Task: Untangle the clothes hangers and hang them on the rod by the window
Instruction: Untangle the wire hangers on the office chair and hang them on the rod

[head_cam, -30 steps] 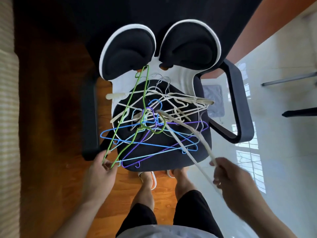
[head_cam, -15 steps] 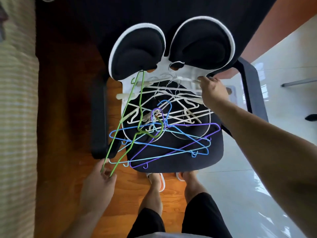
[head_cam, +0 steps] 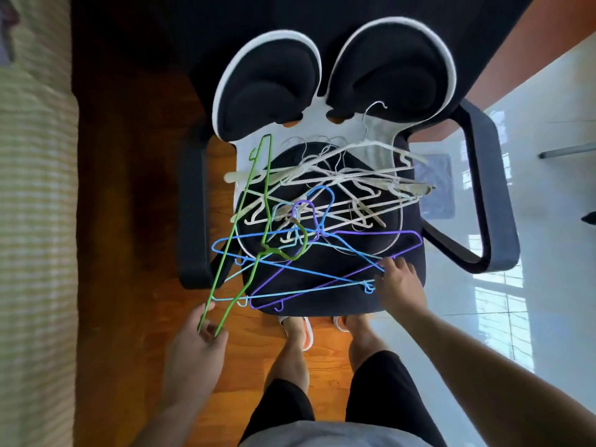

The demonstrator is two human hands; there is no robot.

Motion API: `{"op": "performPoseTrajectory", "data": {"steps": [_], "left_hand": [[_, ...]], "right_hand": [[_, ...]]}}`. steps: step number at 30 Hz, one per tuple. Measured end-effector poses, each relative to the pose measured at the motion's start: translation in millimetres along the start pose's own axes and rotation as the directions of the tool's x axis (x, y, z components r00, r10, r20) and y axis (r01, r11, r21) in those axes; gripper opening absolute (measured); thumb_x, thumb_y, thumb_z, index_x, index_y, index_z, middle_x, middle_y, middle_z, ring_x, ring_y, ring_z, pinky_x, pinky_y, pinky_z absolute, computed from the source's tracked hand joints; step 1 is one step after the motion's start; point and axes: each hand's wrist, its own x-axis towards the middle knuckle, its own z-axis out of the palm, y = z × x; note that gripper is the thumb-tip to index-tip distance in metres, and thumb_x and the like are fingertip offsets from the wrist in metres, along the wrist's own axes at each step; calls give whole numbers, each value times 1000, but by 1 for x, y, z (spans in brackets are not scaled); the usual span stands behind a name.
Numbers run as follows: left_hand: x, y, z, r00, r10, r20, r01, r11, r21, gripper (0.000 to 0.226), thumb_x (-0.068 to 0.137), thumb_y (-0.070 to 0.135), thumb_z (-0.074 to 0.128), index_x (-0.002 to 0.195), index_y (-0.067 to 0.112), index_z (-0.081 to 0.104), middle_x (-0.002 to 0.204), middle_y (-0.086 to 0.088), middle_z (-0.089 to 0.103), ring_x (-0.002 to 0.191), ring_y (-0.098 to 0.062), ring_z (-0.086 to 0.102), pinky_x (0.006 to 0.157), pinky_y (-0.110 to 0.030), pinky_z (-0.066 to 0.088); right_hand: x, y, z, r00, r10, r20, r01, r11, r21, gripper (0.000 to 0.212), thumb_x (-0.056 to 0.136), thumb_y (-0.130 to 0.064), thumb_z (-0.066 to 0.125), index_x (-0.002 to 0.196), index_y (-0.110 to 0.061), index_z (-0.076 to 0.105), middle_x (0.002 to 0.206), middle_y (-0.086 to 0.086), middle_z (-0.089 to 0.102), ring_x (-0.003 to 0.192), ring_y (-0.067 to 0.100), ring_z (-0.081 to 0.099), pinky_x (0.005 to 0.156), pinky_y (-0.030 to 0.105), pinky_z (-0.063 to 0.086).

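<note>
The left hand pinches one corner of the single green wire hanger, its hook snared in the heap on the black office chair. The right hand reaches to the purple hanger, fingers curled there; actual grip unclear. Two blue wire hangers and several cream plastic ones interlock. Wood floor meets glossy tile.

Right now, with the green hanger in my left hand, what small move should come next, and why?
Probably slide the green hanger up and out with the left hand, while the right hand presses the blue and purple hangers down on the chair seat. Its hook is caught among them.
</note>
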Motion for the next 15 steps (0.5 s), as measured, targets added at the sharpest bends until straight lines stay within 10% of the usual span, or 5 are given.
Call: {"op": "performPoseTrajectory", "data": {"steps": [4, 15], "left_hand": [[4, -6, -6, 1000, 7, -26, -6, 1000, 21, 45, 92, 17, 67, 132, 34, 56, 93, 1, 67, 72, -22, 63, 63, -39, 53], [2, -2, -18, 999, 47, -6, -47, 999, -17, 39, 96, 14, 65, 131, 30, 58, 77, 1, 65, 54, -14, 53, 43, -26, 40]], "right_hand": [[13, -8, 6, 1000, -29, 5, 30, 992, -121, 28, 95, -21, 58, 120, -9, 59, 116, 15, 62, 106, 37, 55, 86, 44, 50], [26, -27, 0, 992, -126, 19, 118, 858, -499, 35, 61, -5, 82, 87, -11, 60, 82, 10, 62, 78, 33, 61, 64, 38, 47]]}}
